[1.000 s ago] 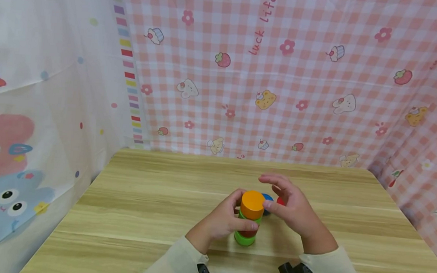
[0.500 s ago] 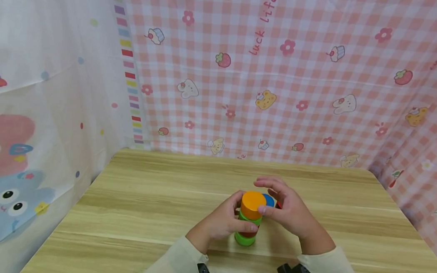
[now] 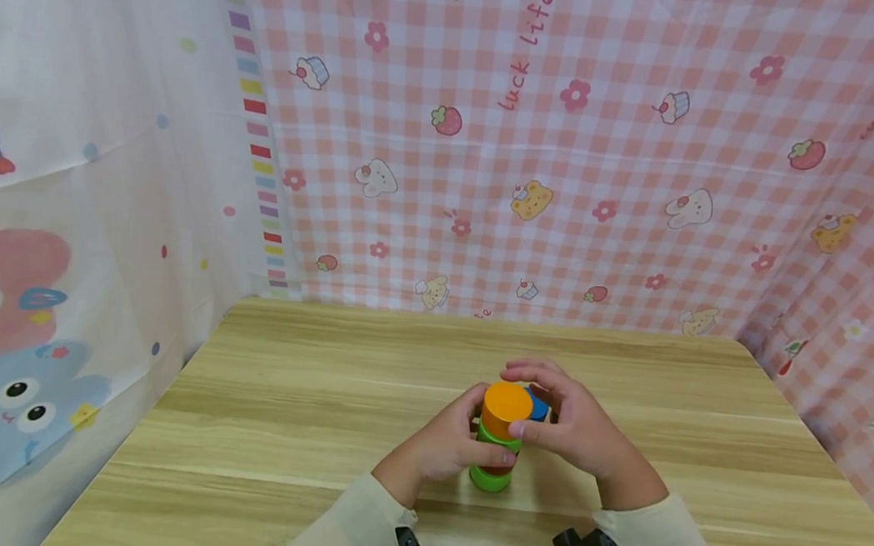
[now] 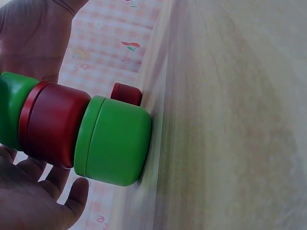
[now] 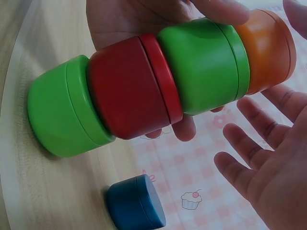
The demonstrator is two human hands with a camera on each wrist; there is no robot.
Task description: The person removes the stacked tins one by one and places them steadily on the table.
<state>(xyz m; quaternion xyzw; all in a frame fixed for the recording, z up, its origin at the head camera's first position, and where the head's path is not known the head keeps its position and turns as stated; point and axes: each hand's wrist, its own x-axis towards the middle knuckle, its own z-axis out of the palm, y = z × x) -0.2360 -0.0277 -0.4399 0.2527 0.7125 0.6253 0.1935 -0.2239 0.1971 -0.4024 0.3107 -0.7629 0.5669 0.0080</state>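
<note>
A stack of round lidded containers stands on the wooden table, leaning slightly. A green container (image 4: 117, 143) is lowest, then a red container (image 5: 132, 88), another green container (image 5: 206, 67) and an orange container (image 3: 507, 411) on top. My left hand (image 3: 445, 445) wraps round the stack's middle, its thumb lying across the front. Beside the orange container is my right hand (image 3: 581, 428), its thumb at the near side and its fingers stretched out behind. In the right wrist view those fingers (image 5: 247, 151) are spread and fairly straight, the upper fingertips right at the orange container's edge.
Behind the stack, a blue container (image 5: 136, 203) stands on the table. A small red container (image 4: 127, 93) appears farther back in the left wrist view; in the head view the right hand hides it. A pink checked curtain (image 3: 490, 143) hangs at the table's (image 3: 287, 397) far edge.
My right hand has shifted left, its thumb sliding lower on the orange container and its fingers coming closer behind. The small red container has become hidden in the head view. My left hand stays put.
</note>
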